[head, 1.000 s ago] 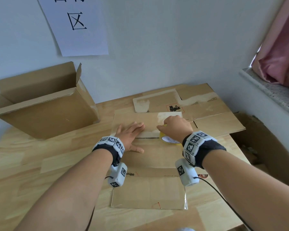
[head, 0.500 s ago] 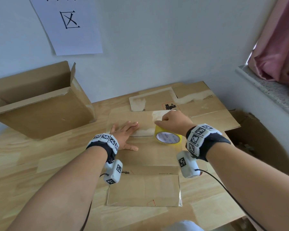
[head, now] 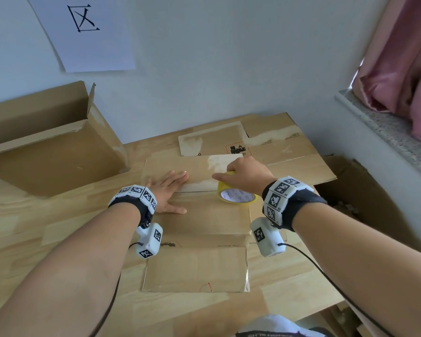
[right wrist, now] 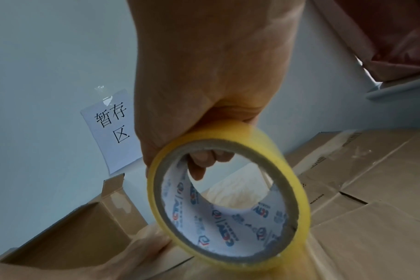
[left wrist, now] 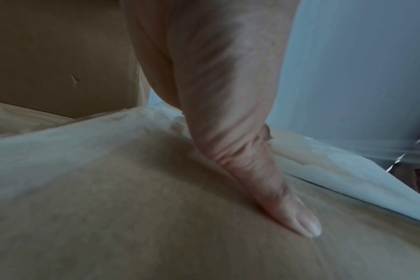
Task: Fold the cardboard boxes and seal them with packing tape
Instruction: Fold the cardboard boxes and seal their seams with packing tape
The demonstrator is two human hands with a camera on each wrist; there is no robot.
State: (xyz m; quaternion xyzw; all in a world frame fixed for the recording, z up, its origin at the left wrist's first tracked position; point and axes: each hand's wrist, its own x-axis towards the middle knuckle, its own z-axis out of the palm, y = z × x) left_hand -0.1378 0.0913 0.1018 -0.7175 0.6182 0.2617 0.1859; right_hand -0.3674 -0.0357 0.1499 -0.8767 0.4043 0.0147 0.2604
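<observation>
**Room to move around the flattened box**

The near half of the flattened cardboard box (head: 195,268) lay bare, open to a pass from the table's front edge. At its far half, the left hand (head: 169,190) lay flat and the right hand (head: 243,175) gripped the yellow tape roll (head: 236,197), a narrow gap between them. An upright open carton (head: 46,152) blocked the far left; stacked flat cardboard (head: 284,152) filled the far right

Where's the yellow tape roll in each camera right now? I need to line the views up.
Head: tape roll right of centre, gripped by the right hand, on the flattened box.
Left wrist: not in it.
Right wrist: tape roll centre, lower half.
Shared landmark: wall sign.
</observation>
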